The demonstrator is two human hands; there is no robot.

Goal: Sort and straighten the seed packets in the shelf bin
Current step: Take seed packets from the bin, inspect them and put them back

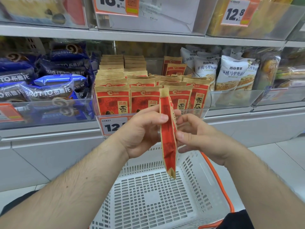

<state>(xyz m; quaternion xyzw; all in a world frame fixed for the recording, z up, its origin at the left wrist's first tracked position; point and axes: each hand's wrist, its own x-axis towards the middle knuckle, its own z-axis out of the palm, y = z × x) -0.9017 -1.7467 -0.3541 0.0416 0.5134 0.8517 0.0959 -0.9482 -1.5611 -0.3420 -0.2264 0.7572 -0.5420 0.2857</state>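
Observation:
A red and tan seed packet (168, 142) hangs edge-on in front of me, held upright between both hands. My left hand (142, 134) grips its upper half, thumb on the near face. My right hand (198, 138) pinches its right edge at mid-height. Behind it, the clear shelf bin (207, 103) holds several rows of the same seed packets (113, 100) standing upright. Those at the back right (175, 67) lean at uneven angles.
Blue wrapped rolls (49, 90) fill the bin to the left, white bread bags (234, 73) the bin to the right. A price tag (113, 126) hangs on the bin front. A white plastic basket (156, 195) with an orange handle (221, 182) sits below my hands.

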